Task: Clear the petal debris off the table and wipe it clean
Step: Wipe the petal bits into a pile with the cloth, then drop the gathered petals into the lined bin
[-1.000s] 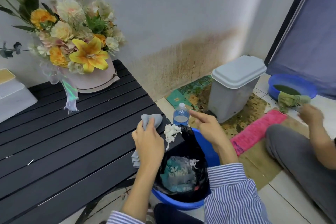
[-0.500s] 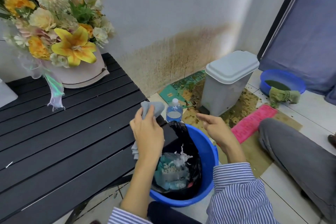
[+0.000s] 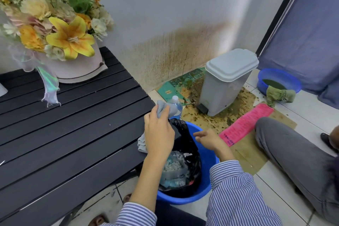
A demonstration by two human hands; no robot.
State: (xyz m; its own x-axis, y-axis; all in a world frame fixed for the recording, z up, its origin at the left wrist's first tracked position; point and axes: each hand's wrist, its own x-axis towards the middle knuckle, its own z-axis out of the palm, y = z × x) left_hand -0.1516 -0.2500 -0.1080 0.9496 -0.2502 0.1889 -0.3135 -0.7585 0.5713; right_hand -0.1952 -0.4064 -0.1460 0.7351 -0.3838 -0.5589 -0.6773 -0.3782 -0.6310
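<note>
While left hand [image 3: 159,130] grips it, grey cloth [image 3: 163,109] looks crumpled.

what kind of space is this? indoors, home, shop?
Probably an indoor utility corner of a home or small shop, not certain. Cues: tiled floor with a stained wall, a grey pedal bin, a blue wash basin holding dark water, and a flower arrangement on a black slatted table.

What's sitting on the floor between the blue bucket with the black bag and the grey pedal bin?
In the head view, a water bottle stands near the table corner, and stained cardboard covers the floor between the blue bucket and grey pedal bin.
</note>
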